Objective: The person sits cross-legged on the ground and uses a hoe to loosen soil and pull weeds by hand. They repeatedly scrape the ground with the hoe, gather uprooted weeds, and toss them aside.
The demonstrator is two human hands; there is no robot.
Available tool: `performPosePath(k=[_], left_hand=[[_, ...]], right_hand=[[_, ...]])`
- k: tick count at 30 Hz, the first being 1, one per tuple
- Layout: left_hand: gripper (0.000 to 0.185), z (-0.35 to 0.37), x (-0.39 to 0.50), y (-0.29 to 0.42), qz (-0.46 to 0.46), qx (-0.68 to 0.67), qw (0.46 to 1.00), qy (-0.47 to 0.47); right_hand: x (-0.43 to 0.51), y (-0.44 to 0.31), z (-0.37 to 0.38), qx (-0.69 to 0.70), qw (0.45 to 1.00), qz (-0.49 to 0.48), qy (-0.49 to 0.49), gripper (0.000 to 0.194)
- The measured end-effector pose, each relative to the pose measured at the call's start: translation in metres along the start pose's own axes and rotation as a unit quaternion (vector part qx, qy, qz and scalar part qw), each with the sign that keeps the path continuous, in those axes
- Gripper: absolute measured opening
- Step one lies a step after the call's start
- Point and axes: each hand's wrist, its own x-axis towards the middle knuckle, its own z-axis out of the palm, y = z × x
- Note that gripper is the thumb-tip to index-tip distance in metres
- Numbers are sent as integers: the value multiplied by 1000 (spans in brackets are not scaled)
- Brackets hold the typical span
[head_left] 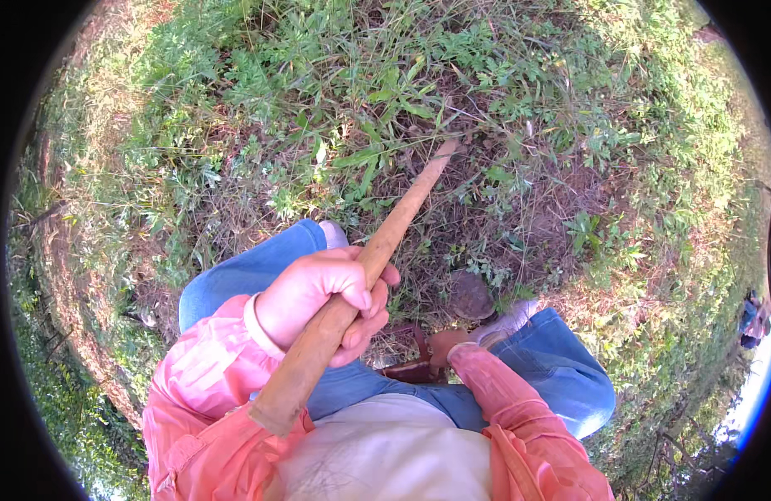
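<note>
My left hand (pixel 335 300) is closed around a thick wooden handle (pixel 401 219). The handle slants from near my chest up and to the right, and its far end meets the soil among weeds, where any head on it is hidden. Between my legs, my right hand (pixel 447 346) is low, at a reddish-brown strap or frame-like thing (pixel 417 369); its fingers are partly hidden, and whether they grip it I cannot tell. A brown stone or clod (pixel 472 294) lies just above that hand.
Grass and leafy weeds (pixel 360 113) cover the ground ahead, with bare soil and dry stalks among them. My bent knees in blue jeans (pixel 548 369) flank my hands. Another person (pixel 754 319) is far off at the right edge. Thin branches (pixel 680 448) show at lower right.
</note>
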Motion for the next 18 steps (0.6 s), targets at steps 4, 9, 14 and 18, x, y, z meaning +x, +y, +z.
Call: performPosePath(k=[4,9,14,18], left_hand=[[34,-8,23,-6,1,110,993,-52],[25,-32,57,-48,38,241,967,-73],[14,-59,72,-141,141,259,956,-13],[34,-101,76,-179,116,272,955,15]], right_hand=[[-23,-8,-2,-98,981,23,167,52],[-18,-18,16,-128,948,84,280,42],[42,17,23,153,865,28,476,31],[10,-21,-22,430,731,-77,524,29]])
